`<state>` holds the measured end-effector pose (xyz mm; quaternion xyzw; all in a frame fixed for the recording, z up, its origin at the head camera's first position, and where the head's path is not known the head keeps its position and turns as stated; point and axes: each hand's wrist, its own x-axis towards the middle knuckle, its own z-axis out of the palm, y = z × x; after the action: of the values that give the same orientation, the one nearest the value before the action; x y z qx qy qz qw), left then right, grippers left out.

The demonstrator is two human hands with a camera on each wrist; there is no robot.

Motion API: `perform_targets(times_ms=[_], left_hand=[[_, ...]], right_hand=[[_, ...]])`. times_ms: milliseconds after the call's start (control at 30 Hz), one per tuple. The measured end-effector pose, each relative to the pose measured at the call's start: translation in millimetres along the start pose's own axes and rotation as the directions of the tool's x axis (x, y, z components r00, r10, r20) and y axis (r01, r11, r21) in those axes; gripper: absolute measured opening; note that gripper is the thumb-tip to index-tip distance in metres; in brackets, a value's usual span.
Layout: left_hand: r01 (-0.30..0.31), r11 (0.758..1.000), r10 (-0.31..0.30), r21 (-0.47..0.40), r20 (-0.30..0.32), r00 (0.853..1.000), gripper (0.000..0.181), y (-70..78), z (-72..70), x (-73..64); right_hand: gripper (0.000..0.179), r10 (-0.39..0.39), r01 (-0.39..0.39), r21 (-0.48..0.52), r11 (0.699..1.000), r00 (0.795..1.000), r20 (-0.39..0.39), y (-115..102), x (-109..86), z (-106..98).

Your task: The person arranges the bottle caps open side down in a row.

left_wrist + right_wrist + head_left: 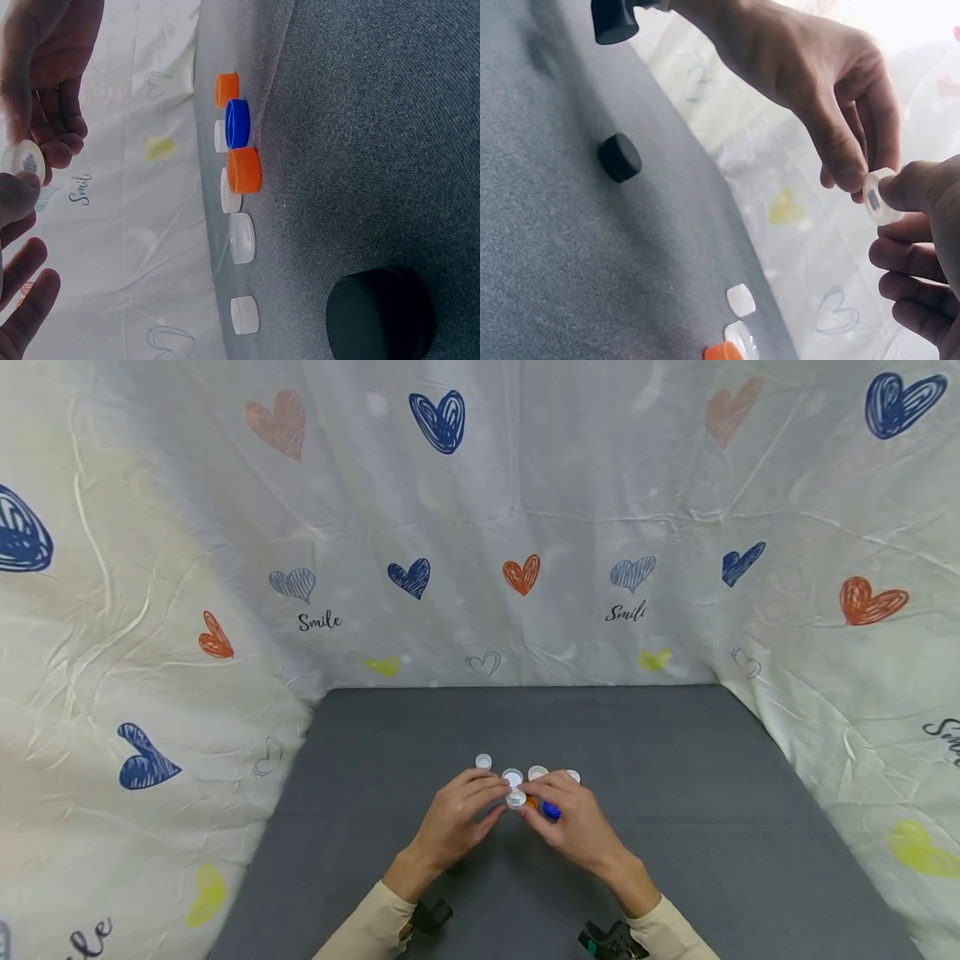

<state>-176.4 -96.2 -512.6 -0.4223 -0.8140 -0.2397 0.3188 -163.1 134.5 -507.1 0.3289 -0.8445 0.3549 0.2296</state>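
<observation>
Over the dark table, both hands hold one small white cap (515, 798) between their fingertips. A small grey mark shows on the cap's face in both wrist views. My left hand (465, 814) pinches it from the left side. From the right, my right hand (573, 822) grips the same cap, its thumb lying against the face in the right wrist view. Just beyond the hands on the table are a clear cap (241, 238), a blue cap (237, 124), an orange cap (244, 170) and a white cap (244, 315).
A second orange cap (226, 90) and more white caps (537, 772) belong to the same loose row. Apart from them, a black cap (620, 157) stands nearer the person. The grey cloth-covered table (375, 735) ends at a heart-printed curtain (480, 527).
</observation>
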Motion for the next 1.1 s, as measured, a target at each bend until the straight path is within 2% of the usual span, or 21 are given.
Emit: perform_targets(times_ms=[133,233,333,433,533,633,700,767,833,900,933,1000,1067,1100], left_hand=[[-0.020,1.000,0.020,0.005,-0.022,1.000,0.041,0.0,0.4,0.5],[-0.011,1.000,0.011,-0.005,-0.029,1.000,0.038,0.1,1.4,0.5],[0.038,0.997,-0.041,-0.064,-0.042,0.998,0.034,0.5,2.7,0.1],[0.136,0.973,-0.144,-0.184,-0.031,0.989,0.028,1.3,3.8,0.2],[0.244,0.921,-0.255,-0.304,0.004,0.967,0.019,2.3,4.9,-0.2],[0.353,0.844,-0.359,-0.403,0.064,0.931,0.014,3.6,5.1,-0.6],[0.426,0.786,-0.422,-0.447,0.114,0.899,0.011,4.6,4.5,-0.8],[0.498,0.722,-0.478,-0.481,0.173,0.861,0.009,5.8,3.2,-0.5],[0.557,0.665,-0.516,-0.497,0.233,0.824,0.007,7.0,1.5,-0.1],[0.602,0.620,-0.537,-0.503,0.287,0.793,0.007,8.0,-0.3,0.4],[0.618,0.602,-0.542,-0.506,0.309,0.781,0.007,8.4,-1.1,0.5],[0.640,0.579,-0.544,-0.505,0.344,0.765,0.008,8.9,-2.2,0.4],[0.642,0.586,-0.537,-0.495,0.357,0.765,0.010,8.8,-2.8,0.2],[0.636,0.597,-0.531,-0.489,0.353,0.770,0.011,8.6,-3.1,0.2]], right_hand=[[0.025,0.034,-0.034,0.019,0.999,0.999,0.024,-0.3,-1.6,0.6],[0.023,0.037,-0.037,0.024,0.999,0.999,0.016,0.6,-2.0,0.0],[0.025,0.017,-0.017,0.023,1.000,1.000,-0.019,2.3,-1.7,-0.8],[0.030,-0.010,0.010,0.010,1.000,0.998,-0.061,4.3,-1.7,-1.5],[0.037,-0.038,0.038,0.002,0.999,0.995,-0.088,5.4,-2.0,-1.8],[0.042,-0.075,0.076,0.006,0.997,0.991,-0.107,5.1,-2.1,-1.2],[0.044,-0.100,0.102,0.005,0.995,0.988,-0.115,4.8,-2.0,-0.2],[0.047,-0.130,0.130,-0.007,0.991,0.984,-0.119,4.4,-1.9,1.2],[0.049,-0.160,0.158,-0.024,0.987,0.980,-0.115,4.0,-2.0,2.9],[0.050,-0.180,0.176,-0.048,0.983,0.978,-0.105,3.5,-2.7,4.4],[0.050,-0.187,0.182,-0.056,0.982,0.977,-0.099,3.2,-3.1,5.0],[0.049,-0.190,0.184,-0.063,0.981,0.978,-0.090,2.9,-3.9,5.9],[0.048,-0.184,0.178,-0.076,0.981,0.979,-0.085,2.9,-4.3,5.9],[0.047,-0.181,0.174,-0.080,0.981,0.980,-0.082,2.9,-4.3,5.8]])
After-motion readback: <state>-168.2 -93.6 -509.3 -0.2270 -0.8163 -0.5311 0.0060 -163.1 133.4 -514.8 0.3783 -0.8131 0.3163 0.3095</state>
